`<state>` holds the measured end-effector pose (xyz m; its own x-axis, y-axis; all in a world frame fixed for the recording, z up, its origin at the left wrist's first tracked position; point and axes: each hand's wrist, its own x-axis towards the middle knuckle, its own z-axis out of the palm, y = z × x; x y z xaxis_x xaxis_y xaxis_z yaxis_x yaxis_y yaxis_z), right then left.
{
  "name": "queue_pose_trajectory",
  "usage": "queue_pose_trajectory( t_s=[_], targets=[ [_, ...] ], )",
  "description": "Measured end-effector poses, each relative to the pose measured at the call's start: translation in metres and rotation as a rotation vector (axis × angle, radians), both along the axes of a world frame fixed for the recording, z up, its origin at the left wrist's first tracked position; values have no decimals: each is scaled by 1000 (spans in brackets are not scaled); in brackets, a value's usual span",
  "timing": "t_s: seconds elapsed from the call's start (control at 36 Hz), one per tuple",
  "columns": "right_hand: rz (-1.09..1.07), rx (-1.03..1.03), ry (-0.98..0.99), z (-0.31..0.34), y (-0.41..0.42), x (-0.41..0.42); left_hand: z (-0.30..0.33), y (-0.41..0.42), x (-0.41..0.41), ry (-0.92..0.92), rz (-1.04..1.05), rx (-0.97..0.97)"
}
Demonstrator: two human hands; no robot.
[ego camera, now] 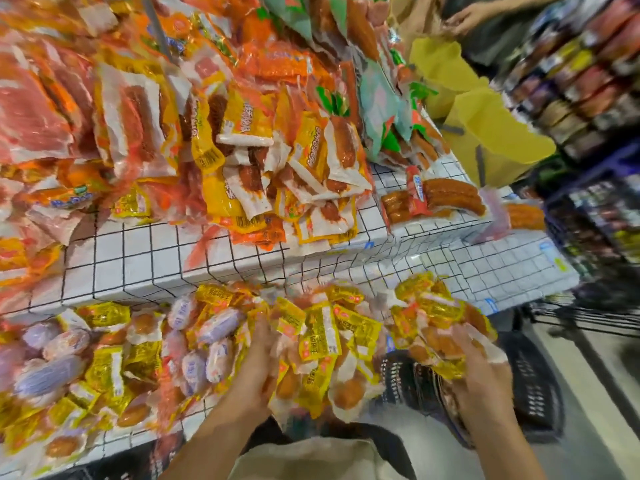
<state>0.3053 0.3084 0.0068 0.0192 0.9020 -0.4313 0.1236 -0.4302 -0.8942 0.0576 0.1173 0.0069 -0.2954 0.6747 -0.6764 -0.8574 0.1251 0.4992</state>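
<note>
- The left hand (258, 372) has its fingers curled into the yellow packets (322, 341) and grips a loose bunch of them at the front edge of the lower tier.
- The right hand (479, 375) clasps a second bunch (429, 313) of the same kind, held beside the tier and over a black slatted basket (533, 386).
- Each packet is glossy, crinkled film, part yellow and part clear, with a plump orange-brown sausage inside.
- The labels carry red blocks and dark characters, too blurred to read.
- Paler purple-and-white packs (214, 327) lie just left of the yellow packets. They are rounded and smooth.
- The shelf (138, 258) is white board under a black wire grid, stepped in two tiers.
- On the upper tier lie flat orange and yellow pouches (242, 140), and a clear pack of long brown sausages (450, 199) with a red band.
</note>
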Motion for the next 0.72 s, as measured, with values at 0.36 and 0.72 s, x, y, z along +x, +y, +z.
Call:
queue_pose_trajectory(
  t_s=[0.36,0.72],
  targets=[
    [-195,-56,47,-12,-33,22,-16,24,5,-79,-186,-13],
    [-199,-23,150,-30,-33,76,-14,36,35,21,-249,-34]
  ],
)
